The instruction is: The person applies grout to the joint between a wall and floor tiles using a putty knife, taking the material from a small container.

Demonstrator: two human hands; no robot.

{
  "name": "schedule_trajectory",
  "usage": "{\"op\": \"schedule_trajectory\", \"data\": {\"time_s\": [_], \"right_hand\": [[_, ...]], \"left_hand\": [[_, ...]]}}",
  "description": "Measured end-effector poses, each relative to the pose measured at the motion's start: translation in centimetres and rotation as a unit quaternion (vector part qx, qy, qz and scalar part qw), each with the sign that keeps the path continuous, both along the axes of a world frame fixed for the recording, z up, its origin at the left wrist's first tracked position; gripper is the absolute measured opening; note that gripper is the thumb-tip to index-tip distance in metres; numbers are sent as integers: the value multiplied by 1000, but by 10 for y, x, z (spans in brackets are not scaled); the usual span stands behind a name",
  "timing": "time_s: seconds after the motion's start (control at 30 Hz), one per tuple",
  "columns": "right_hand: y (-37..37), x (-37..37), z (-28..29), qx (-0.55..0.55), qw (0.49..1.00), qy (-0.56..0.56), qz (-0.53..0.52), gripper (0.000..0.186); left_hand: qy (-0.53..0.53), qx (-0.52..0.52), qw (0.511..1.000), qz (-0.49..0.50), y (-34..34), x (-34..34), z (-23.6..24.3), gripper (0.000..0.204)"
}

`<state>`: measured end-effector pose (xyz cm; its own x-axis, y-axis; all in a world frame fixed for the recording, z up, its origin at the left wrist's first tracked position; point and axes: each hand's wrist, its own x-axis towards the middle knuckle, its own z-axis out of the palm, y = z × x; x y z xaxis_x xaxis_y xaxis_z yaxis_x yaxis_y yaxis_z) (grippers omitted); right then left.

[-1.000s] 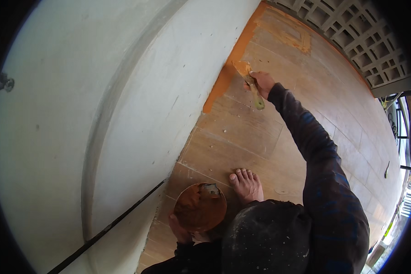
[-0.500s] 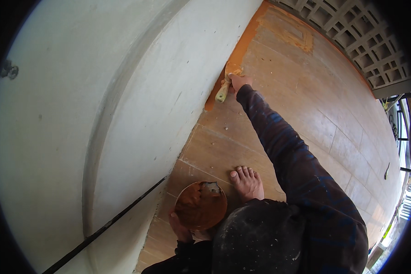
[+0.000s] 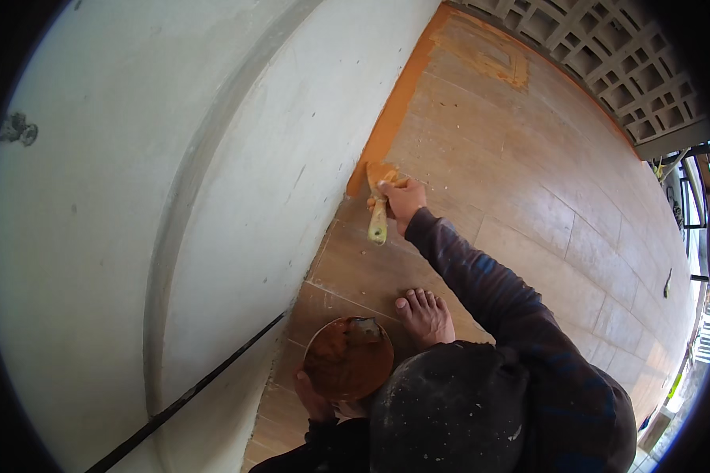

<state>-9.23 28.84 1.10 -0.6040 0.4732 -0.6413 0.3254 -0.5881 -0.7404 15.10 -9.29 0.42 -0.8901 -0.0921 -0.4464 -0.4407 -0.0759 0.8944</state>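
My right hand [image 3: 407, 199] is closed around the pale yellow handle of a putty knife [image 3: 378, 225]. The blade, smeared with orange paste, rests at the lower end of a smooth orange strip [image 3: 392, 126] that runs along the foot of the wall. Close to my body, my left hand [image 3: 312, 396] grips the side of a round bucket [image 3: 350, 370]. Thick orange-brown paste lies inside it, and a greyish bare patch shows near its far rim. My left fingers are partly hidden behind the bucket.
A white wall [image 3: 237, 197] rises on the left, with a dark thin pole [image 3: 205, 382] slanting against it. Wood-look tiles [image 3: 528, 173] cover the floor. My bare foot [image 3: 427, 317] stands beside the bucket. A pierced block screen [image 3: 607, 71] borders the far right.
My right hand has drawn the putty knife back toward me along the wall, and the orange strip's smooth part now reaches nearer. My left hand and the bucket stay in place.
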Motion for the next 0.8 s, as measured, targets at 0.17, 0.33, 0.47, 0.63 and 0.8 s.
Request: {"op": "schedule_trajectory", "data": {"time_s": [0.17, 0.33, 0.47, 0.63, 0.8], "right_hand": [[91, -58, -51, 116, 988, 52, -83, 32], [100, -116, -54, 68, 990, 52, -112, 29], [91, -110, -36, 15, 995, 41, -92, 25], [72, -79, -32, 43, 998, -14, -50, 24], [26, -37, -24, 22, 998, -17, 56, 23]], "left_hand": [[15, -122, 991, -48, -8, 10, -15, 64], [-11, -86, 996, -15, -8, 7, -1, 66], [-47, -60, 997, 17, 7, 5, 12, 66], [-44, -65, 997, -24, 9, 5, 9, 64], [17, -115, 993, -3, -14, 12, -22, 64]]}}
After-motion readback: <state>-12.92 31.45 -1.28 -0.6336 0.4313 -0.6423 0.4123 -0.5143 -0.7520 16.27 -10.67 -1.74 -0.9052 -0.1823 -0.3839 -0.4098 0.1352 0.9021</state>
